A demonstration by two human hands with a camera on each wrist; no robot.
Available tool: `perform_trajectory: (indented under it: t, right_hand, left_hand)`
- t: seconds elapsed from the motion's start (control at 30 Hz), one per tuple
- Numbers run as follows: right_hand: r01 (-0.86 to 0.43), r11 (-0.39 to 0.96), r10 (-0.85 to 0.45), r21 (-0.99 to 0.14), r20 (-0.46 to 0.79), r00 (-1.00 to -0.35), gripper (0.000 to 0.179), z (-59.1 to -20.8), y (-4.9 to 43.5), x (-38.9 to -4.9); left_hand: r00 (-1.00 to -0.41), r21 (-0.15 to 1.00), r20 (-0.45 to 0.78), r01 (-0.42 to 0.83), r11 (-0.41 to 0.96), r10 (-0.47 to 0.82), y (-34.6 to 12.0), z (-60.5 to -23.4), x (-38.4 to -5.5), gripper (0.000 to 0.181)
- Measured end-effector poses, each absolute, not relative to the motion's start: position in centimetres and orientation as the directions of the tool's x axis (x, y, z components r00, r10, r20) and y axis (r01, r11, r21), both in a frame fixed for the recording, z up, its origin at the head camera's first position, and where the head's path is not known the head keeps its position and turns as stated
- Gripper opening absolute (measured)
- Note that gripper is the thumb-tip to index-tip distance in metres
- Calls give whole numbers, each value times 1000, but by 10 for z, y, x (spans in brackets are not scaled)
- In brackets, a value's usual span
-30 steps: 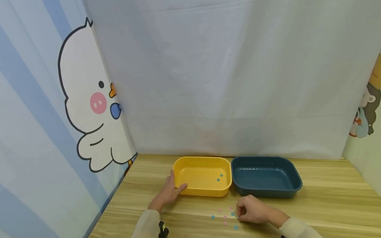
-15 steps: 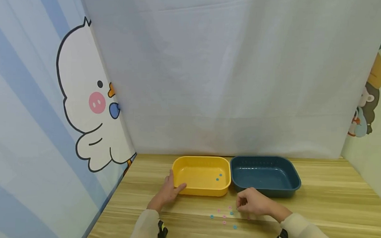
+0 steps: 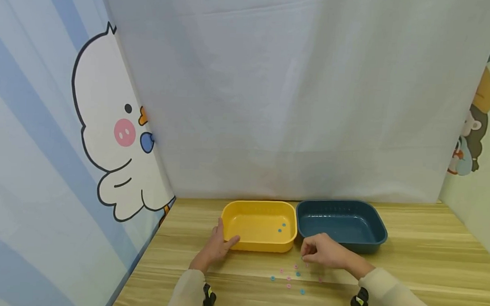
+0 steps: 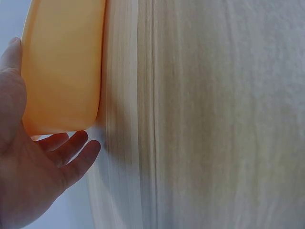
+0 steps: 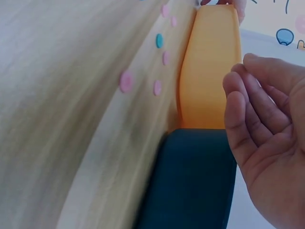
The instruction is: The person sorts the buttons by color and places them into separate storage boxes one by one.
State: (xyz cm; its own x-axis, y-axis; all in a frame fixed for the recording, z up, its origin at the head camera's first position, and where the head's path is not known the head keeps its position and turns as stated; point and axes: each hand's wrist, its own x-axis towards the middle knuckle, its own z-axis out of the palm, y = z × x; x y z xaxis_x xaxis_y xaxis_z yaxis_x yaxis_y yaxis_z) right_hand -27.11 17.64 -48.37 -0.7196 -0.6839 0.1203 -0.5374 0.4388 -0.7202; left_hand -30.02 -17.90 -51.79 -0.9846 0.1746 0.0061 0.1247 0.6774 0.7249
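In the head view my left hand (image 3: 216, 245) holds the near left corner of a yellow plastic basin (image 3: 262, 247), thumb at the front rim and fingers along the side. Two small blue buttons (image 3: 284, 225) lie inside that basin. My right hand (image 3: 324, 251) hovers above the table before the basins, thumb and forefinger pinching a small blue button (image 3: 303, 258) that is barely visible. In the right wrist view the fingertips hide it. Below and around that hand, several pink buttons (image 3: 288, 279) and blue buttons (image 3: 298, 274) lie scattered on the table.
A dark blue basin (image 3: 340, 248) stands against the yellow one's right side. Both sit near the back of the wood-grain table (image 3: 431, 267). Behind them hangs a pale curtain (image 3: 271, 104), and a cartoon-printed cloth (image 3: 108, 121) covers the left side.
My right hand has risen off the table and moved towards the basins with the blue button, uncovering pink buttons beneath it. The left hand keeps its place on the yellow basin.
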Motion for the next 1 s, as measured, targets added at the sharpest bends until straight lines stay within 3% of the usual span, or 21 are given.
perform_trajectory:
  t: [1.0]
  right_hand:
    - [-465,528,-478,-711,204,-854,6,-466,154,-289]
  left_hand:
    - [-983,727,14,135,673,182,-181,-521,-301,100]
